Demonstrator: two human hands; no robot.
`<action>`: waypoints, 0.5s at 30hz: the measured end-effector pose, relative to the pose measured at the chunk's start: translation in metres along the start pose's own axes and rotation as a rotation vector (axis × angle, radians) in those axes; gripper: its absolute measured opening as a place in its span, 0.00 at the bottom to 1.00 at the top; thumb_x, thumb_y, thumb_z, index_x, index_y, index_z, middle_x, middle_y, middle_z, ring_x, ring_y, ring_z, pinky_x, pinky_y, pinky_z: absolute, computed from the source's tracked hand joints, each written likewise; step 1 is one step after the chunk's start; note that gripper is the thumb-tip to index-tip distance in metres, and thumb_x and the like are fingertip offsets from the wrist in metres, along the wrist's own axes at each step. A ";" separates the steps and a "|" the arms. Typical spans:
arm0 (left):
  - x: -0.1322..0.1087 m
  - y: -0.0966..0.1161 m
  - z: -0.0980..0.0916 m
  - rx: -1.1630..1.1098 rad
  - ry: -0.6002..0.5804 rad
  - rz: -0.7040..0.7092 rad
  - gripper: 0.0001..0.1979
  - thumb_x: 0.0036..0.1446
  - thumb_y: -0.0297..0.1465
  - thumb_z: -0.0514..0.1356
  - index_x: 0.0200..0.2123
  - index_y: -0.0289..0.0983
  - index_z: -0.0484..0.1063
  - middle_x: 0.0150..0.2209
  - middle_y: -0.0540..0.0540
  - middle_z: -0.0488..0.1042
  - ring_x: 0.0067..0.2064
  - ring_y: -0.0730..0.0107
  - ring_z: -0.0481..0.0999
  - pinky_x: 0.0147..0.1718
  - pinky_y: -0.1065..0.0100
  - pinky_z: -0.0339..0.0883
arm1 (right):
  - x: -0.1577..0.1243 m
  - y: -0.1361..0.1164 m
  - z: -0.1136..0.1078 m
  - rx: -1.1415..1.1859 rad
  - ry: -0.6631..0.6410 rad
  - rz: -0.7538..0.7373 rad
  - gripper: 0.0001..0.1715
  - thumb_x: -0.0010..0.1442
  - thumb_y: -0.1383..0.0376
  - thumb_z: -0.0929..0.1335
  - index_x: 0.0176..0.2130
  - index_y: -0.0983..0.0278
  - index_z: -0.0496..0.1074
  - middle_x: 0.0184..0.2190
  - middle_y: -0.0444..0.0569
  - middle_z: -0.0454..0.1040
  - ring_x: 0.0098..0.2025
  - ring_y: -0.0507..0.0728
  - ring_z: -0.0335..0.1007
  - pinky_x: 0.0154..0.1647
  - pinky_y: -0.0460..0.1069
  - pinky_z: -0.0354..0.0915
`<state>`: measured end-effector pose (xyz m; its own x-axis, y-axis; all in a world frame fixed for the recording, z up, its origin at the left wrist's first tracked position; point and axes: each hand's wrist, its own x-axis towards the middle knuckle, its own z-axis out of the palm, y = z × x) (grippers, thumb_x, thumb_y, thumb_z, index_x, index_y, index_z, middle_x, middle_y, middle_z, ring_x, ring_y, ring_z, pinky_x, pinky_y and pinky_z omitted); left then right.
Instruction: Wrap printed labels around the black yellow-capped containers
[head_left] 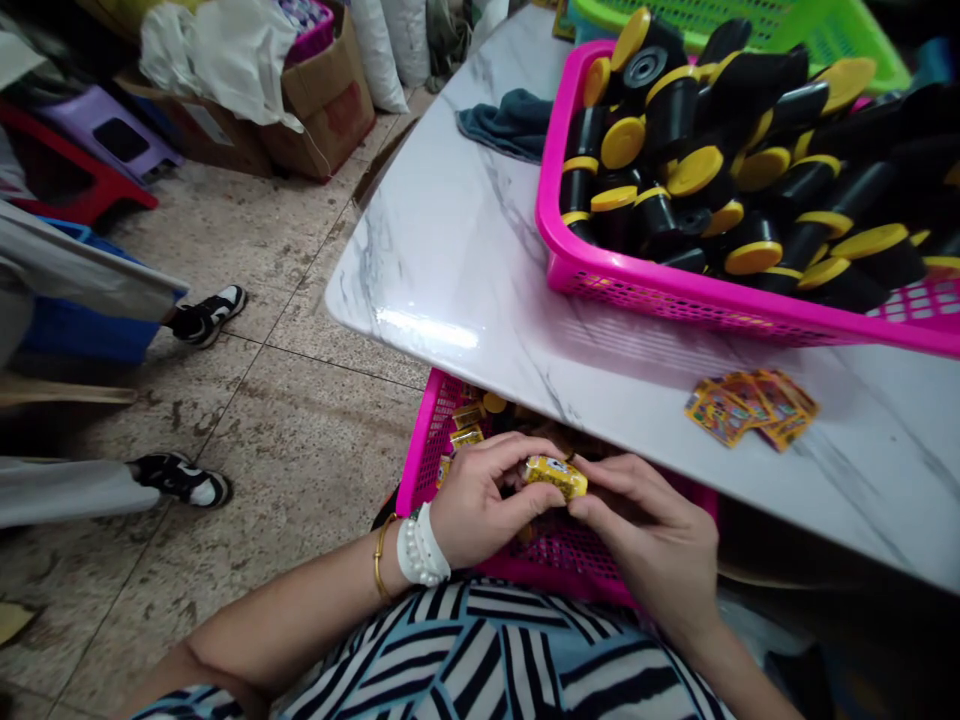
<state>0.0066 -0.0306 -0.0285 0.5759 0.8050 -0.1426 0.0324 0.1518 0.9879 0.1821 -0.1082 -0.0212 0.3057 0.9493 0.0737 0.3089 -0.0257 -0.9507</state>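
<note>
A small canister with a yellow printed label (553, 478) is held between my two hands above my lap. My left hand (487, 490) is closed round its left part, with the thumb along the near side. At its right end, the thumb and fingertips of my right hand (652, 525) pinch it. Beneath both hands is a pink basket (421, 440) with several yellow-labelled pieces in it, partly hidden by my hands and the table edge. Some overlapping yellow-orange printed labels (750, 405) lie on the table to the right.
On the white marbled table (480, 290) stands a large pink basket (675, 290) heaped with black canisters with yellow lids. A dark cloth (506, 125) and a green basket (855, 40) are behind. Another person's shoes (206, 315), a cardboard box (326, 100) and stools are at left.
</note>
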 end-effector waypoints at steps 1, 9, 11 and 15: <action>-0.001 0.000 0.000 0.078 0.018 0.073 0.12 0.59 0.33 0.68 0.45 0.36 0.79 0.42 0.41 0.81 0.44 0.62 0.79 0.46 0.63 0.72 | 0.000 0.000 0.003 0.037 0.018 0.069 0.13 0.54 0.66 0.78 0.42 0.57 0.84 0.33 0.47 0.82 0.33 0.54 0.79 0.31 0.47 0.77; 0.003 -0.011 0.004 -0.057 0.005 -0.011 0.15 0.58 0.33 0.68 0.48 0.38 0.80 0.45 0.41 0.81 0.45 0.61 0.80 0.46 0.62 0.74 | -0.001 0.007 -0.002 0.198 -0.047 0.291 0.14 0.58 0.60 0.76 0.45 0.59 0.83 0.33 0.46 0.83 0.29 0.54 0.80 0.33 0.47 0.79; 0.004 -0.015 0.004 -0.216 -0.046 -0.217 0.17 0.58 0.36 0.68 0.49 0.35 0.78 0.36 0.43 0.81 0.34 0.68 0.80 0.34 0.68 0.74 | 0.000 0.010 -0.009 0.200 -0.150 0.253 0.20 0.60 0.62 0.75 0.52 0.57 0.80 0.38 0.48 0.82 0.32 0.53 0.81 0.36 0.48 0.79; 0.005 -0.021 0.003 -0.488 -0.212 -0.476 0.25 0.55 0.45 0.70 0.47 0.32 0.74 0.21 0.51 0.75 0.20 0.76 0.72 0.20 0.75 0.66 | 0.001 0.014 -0.015 0.191 -0.286 0.186 0.13 0.59 0.65 0.75 0.45 0.56 0.83 0.44 0.51 0.79 0.38 0.55 0.81 0.36 0.47 0.80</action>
<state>0.0107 -0.0317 -0.0501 0.7383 0.4658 -0.4878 -0.0208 0.7386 0.6738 0.2006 -0.1128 -0.0303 0.0687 0.9837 -0.1661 0.0903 -0.1720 -0.9810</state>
